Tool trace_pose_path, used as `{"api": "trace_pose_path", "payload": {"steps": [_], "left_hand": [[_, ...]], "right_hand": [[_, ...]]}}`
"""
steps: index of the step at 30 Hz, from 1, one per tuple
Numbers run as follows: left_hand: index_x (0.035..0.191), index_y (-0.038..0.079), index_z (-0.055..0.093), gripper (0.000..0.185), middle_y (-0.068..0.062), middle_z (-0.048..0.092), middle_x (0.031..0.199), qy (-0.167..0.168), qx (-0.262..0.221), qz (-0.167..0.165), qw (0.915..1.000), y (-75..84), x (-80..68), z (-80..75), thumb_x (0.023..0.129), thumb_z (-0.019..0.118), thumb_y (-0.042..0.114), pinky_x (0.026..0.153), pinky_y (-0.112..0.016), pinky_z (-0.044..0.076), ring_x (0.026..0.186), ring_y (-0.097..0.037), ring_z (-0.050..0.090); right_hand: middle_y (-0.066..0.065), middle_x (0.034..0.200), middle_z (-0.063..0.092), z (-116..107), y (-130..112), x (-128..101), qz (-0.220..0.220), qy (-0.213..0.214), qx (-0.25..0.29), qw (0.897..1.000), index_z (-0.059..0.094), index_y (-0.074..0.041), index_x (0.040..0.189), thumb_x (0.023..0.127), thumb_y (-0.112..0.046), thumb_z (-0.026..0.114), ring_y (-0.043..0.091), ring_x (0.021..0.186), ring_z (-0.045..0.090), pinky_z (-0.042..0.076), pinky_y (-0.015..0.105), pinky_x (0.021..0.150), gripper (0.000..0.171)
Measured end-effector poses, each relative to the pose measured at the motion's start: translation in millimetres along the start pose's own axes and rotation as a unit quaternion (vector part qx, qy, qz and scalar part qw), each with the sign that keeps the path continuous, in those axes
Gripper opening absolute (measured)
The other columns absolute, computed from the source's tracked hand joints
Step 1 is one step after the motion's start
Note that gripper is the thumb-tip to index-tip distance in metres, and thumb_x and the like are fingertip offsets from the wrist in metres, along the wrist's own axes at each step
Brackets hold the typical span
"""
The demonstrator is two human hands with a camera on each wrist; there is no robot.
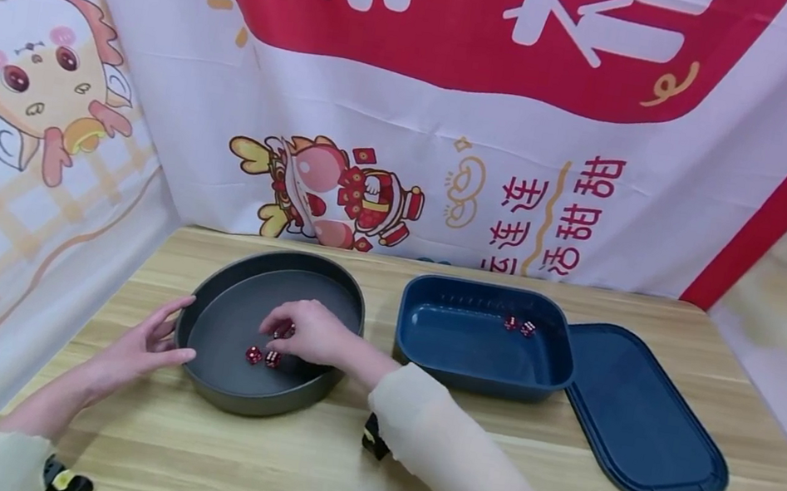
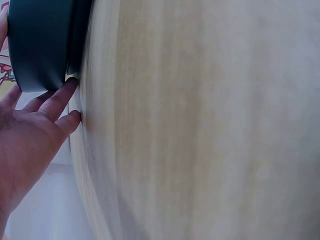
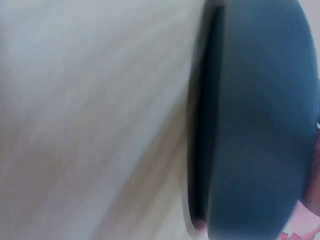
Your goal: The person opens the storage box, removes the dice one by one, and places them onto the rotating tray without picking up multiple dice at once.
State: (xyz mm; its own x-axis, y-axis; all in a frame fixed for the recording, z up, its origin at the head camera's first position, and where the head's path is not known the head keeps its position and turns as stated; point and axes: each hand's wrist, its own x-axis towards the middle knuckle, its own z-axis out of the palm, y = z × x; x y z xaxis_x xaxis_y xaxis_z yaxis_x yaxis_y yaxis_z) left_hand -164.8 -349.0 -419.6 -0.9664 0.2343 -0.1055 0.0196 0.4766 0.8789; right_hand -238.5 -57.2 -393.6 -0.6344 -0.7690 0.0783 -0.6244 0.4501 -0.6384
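Left of centre in the head view, a round grey pan (image 1: pixel 231 323) sits on the wooden table (image 1: pixel 302 468), and just right of it stands a blue rectangular box (image 1: pixel 470 348) with its blue lid (image 1: pixel 641 415) lying flat further right.

The right hand (image 1: pixel 309 333) reaches over the pan's right wall, fingers curled round a red die (image 1: pixel 286 332). 2 more red dice (image 1: pixel 261 357) lie on the pan floor just below those fingers. The left hand (image 1: pixel 141 348) rests flat against the pan's outer left wall with straight, spread fingers, holding nothing; the left wrist view shows its fingertips (image 2: pixel 62 97) touching the wall where it meets the table.

In the upper right part of the box, 2 dice in the box (image 1: pixel 520 326) already lie side by side. Judging by this, the moving of dice from pan to box looks less than half done: 2 across, 1 in hand, 2 still to pick. The right wrist view is blurred and shows only the box wall and table.
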Motion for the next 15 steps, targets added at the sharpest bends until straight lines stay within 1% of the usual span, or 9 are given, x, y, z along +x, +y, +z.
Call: {"api": "trace_pose_path", "payload": {"steps": [2, 5, 8, 9, 12, 15], "left_hand": [[0.157, 0.015, 0.003, 0.088, -0.040, 0.012, 0.150, 0.001, 0.001, -0.001, 1.0000, 0.5, 0.0, 0.1, 0.094, 0.066, 0.017, 0.104, -0.061, 0.023, 0.133, -0.058, 0.023], [0.157, 0.014, 0.004, 0.088, -0.040, 0.012, 0.150, 0.001, 0.001, -0.001, 1.0000, 1.4, -0.1, 0.6, 0.094, 0.066, 0.017, 0.104, -0.060, 0.023, 0.133, -0.058, 0.022], [0.157, 0.014, 0.004, 0.088, -0.040, 0.012, 0.150, -0.001, 0.001, 0.001, 1.0000, 1.7, -0.2, 1.1, 0.094, 0.066, 0.017, 0.103, -0.060, 0.023, 0.133, -0.058, 0.022], [0.157, 0.014, 0.004, 0.088, -0.040, 0.013, 0.150, -0.001, 0.002, 0.002, 1.0000, 1.5, -0.2, 1.2, 0.094, 0.065, 0.017, 0.103, -0.060, 0.023, 0.133, -0.058, 0.023], [0.157, 0.014, 0.004, 0.088, -0.040, 0.013, 0.150, -0.002, 0.005, 0.003, 1.0000, 0.7, -0.2, 0.8, 0.095, 0.065, 0.017, 0.103, -0.060, 0.024, 0.132, -0.058, 0.023], [0.157, 0.015, 0.003, 0.088, -0.040, 0.013, 0.150, -0.003, 0.005, 0.002, 1.0000, -0.5, -0.1, 0.3, 0.095, 0.065, 0.017, 0.103, -0.059, 0.025, 0.132, -0.058, 0.024]], "right_hand": [[-0.004, 0.100, 0.068, -7, 1, -7, -0.003, 0.001, 0.017, 1.000, 0.072, -0.011, 0.111, 0.089, -0.016, 0.073, 0.004, 0.087, 0.059, 0.047, 0.012, 0.076, 0.022], [-0.005, 0.101, 0.067, -19, 4, -19, -0.010, 0.009, 0.028, 1.000, 0.072, -0.011, 0.112, 0.089, -0.015, 0.073, 0.005, 0.088, 0.059, 0.048, 0.015, 0.078, 0.023], [-0.007, 0.101, 0.067, -31, 7, -33, -0.012, 0.023, 0.041, 0.999, 0.073, -0.011, 0.112, 0.088, -0.015, 0.074, 0.008, 0.090, 0.058, 0.050, 0.020, 0.081, 0.024], [-0.008, 0.102, 0.067, -35, 9, -38, -0.011, 0.028, 0.048, 0.998, 0.073, -0.011, 0.111, 0.088, -0.015, 0.074, 0.009, 0.091, 0.058, 0.050, 0.022, 0.082, 0.024], [-0.005, 0.104, 0.068, -48, 12, -55, -0.002, 0.042, 0.078, 0.996, 0.073, -0.012, 0.111, 0.087, -0.013, 0.074, 0.013, 0.093, 0.058, 0.051, 0.026, 0.081, 0.023], [-0.004, 0.103, 0.068, -61, 16, -72, 0.004, 0.060, 0.092, 0.994, 0.073, -0.013, 0.109, 0.088, -0.014, 0.074, 0.013, 0.092, 0.059, 0.052, 0.027, 0.081, 0.022]]}}
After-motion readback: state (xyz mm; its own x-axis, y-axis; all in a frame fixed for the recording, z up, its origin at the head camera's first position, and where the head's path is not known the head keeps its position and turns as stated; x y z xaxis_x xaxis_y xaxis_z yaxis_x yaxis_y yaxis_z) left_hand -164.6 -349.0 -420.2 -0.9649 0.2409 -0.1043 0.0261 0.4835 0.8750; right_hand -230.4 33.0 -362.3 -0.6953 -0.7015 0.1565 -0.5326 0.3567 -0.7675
